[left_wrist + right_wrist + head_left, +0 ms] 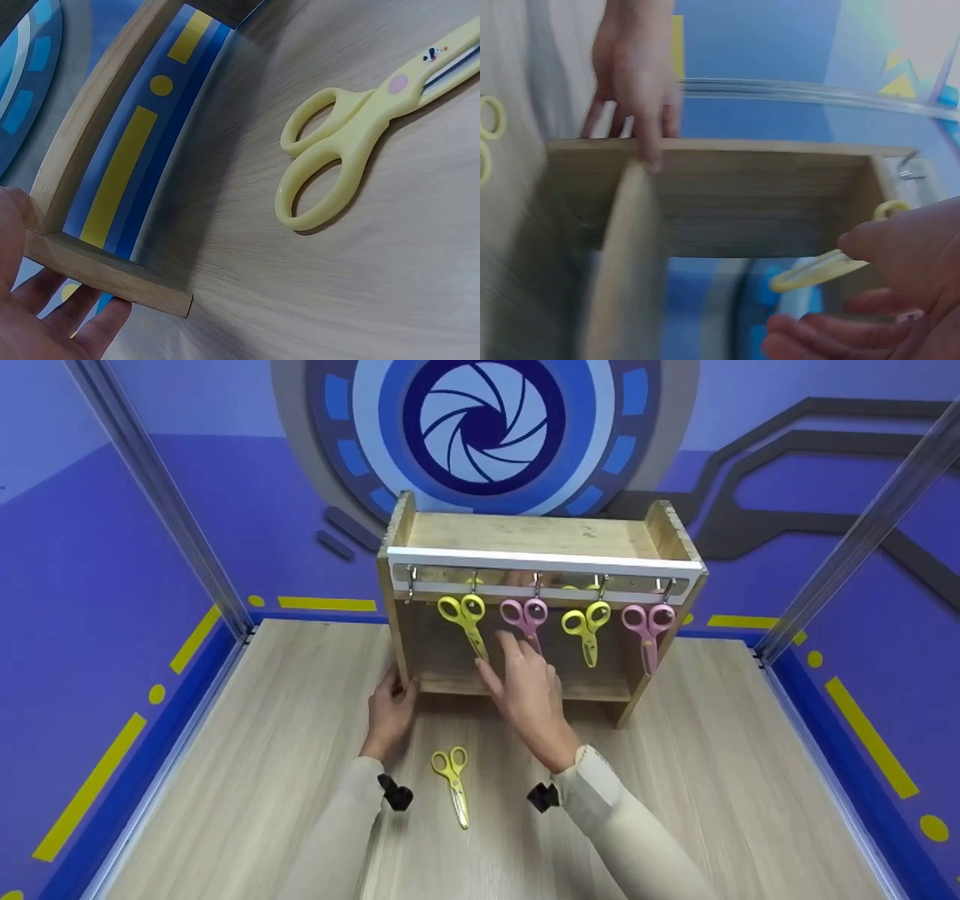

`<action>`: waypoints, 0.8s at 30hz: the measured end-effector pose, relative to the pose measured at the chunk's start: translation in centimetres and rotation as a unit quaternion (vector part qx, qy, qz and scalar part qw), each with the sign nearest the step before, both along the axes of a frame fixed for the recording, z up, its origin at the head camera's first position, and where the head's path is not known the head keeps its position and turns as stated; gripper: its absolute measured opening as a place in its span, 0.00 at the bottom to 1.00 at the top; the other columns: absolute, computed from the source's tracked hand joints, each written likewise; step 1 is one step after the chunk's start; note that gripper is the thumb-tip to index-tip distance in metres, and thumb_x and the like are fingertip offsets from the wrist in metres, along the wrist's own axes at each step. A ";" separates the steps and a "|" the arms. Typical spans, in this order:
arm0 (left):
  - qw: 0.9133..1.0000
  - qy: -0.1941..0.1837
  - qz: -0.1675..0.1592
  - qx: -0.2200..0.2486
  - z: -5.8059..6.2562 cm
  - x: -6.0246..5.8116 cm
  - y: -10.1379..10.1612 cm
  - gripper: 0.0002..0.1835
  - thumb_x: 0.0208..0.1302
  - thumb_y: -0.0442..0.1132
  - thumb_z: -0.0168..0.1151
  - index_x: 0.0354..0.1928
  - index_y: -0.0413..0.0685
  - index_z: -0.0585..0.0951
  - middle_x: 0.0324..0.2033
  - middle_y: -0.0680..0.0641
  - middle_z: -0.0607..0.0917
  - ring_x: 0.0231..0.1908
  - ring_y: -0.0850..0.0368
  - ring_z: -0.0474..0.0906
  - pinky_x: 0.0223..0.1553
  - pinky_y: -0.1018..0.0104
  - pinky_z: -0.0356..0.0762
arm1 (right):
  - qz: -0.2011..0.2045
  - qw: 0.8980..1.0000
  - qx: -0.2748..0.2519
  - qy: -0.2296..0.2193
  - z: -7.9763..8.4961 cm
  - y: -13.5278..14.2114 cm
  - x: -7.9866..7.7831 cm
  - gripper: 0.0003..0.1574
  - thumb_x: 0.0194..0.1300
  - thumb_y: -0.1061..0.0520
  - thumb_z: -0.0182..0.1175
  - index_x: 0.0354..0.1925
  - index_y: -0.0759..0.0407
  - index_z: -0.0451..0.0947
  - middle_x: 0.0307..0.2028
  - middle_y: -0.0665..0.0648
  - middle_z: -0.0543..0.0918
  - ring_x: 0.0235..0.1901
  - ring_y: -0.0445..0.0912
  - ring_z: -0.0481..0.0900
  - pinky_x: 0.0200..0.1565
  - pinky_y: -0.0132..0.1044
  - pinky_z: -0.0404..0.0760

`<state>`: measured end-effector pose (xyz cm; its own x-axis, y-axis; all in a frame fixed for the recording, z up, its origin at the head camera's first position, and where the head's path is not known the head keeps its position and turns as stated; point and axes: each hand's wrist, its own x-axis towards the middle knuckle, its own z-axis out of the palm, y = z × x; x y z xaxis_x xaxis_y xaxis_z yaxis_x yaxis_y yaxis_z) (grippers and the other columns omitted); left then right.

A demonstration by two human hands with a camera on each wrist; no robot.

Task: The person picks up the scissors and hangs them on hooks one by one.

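Note:
My left hand (391, 712) grips the lower left side of a wooden rack (525, 688), its fingers around the side board in the left wrist view. My right hand (529, 694) is in front of the rack with fingers spread and slightly bent. Its thumb is close to the tip of yellow scissors (466, 619); whether they touch I cannot tell. Just above its fingertips hang pink scissors (525, 613), their blades partly hidden. Farther right hang yellow scissors (589, 628) and pink scissors (649, 626). Another yellow pair of scissors (352, 142) lies on the table.
Metal hooks (411, 582) line a white strip (540, 561) along the rack's top front; the leftmost holds no scissors. Beneath the rack is a wood-grain table (720, 795). Blue printed panels and metal posts (169, 510) stand around it.

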<state>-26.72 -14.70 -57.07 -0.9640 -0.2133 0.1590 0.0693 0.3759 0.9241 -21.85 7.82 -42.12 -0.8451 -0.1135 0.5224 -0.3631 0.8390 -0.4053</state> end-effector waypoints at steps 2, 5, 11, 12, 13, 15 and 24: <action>1.000 -0.001 0.002 0.000 0.0 0.0 0.0 0.29 0.76 0.44 0.59 0.74 0.44 0.69 0.63 0.36 0.80 0.61 0.42 0.78 0.60 0.48 0.78 | -0.003 1.000 0.012 0.010 0.2 0.3 0.8 0.30 0.68 0.44 0.69 0.62 0.56 0.77 0.43 0.61 0.86 0.28 0.57 0.85 0.27 0.53 0.84; 1.000 -0.001 0.004 0.000 0.0 0.1 0.1 0.29 0.76 0.46 0.60 0.74 0.45 0.70 0.63 0.36 0.80 0.62 0.42 0.78 0.60 0.47 0.78 | 0.005 1.000 0.017 0.022 -0.1 0.7 1.8 0.32 0.67 0.44 0.70 0.64 0.54 0.76 0.43 0.59 0.84 0.29 0.54 0.83 0.28 0.51 0.84; 1.000 -0.006 -0.001 0.000 0.1 0.3 -0.1 0.30 0.77 0.47 0.59 0.76 0.47 0.68 0.66 0.37 0.78 0.64 0.41 0.77 0.62 0.47 0.77 | 0.035 0.998 0.019 0.045 -3.3 0.7 3.5 0.31 0.65 0.45 0.71 0.62 0.52 0.78 0.44 0.57 0.82 0.37 0.52 0.80 0.29 0.46 0.83; 1.000 -0.005 -0.001 0.000 0.1 0.3 -0.2 0.30 0.77 0.47 0.59 0.75 0.47 0.68 0.65 0.37 0.78 0.64 0.41 0.77 0.61 0.47 0.77 | 0.041 0.998 0.022 0.046 -3.9 0.6 3.8 0.31 0.65 0.45 0.72 0.62 0.51 0.78 0.44 0.56 0.81 0.37 0.51 0.79 0.28 0.45 0.82; 1.000 -0.004 -0.001 0.001 0.1 0.3 -0.2 0.29 0.76 0.47 0.59 0.74 0.47 0.70 0.65 0.37 0.78 0.63 0.41 0.77 0.61 0.47 0.78 | 0.048 0.998 0.024 0.045 -4.7 0.4 4.1 0.32 0.64 0.45 0.73 0.63 0.51 0.78 0.44 0.57 0.80 0.37 0.51 0.78 0.28 0.44 0.81; 1.000 0.001 -0.001 0.004 0.2 0.3 -0.3 0.28 0.76 0.46 0.60 0.73 0.46 0.71 0.64 0.37 0.79 0.63 0.41 0.77 0.61 0.47 0.78 | 0.062 0.997 0.031 0.038 -6.2 0.1 4.5 0.34 0.62 0.46 0.74 0.63 0.50 0.77 0.45 0.57 0.80 0.38 0.50 0.77 0.29 0.42 0.80; 1.000 0.010 0.000 0.023 -0.1 0.2 -0.3 0.29 0.75 0.46 0.62 0.72 0.45 0.72 0.59 0.36 0.82 0.59 0.42 0.80 0.57 0.49 0.81 | 0.117 0.991 0.065 -0.006 -12.7 -1.1 6.0 0.35 0.62 0.50 0.74 0.65 0.51 0.75 0.48 0.56 0.78 0.36 0.48 0.77 0.30 0.42 0.79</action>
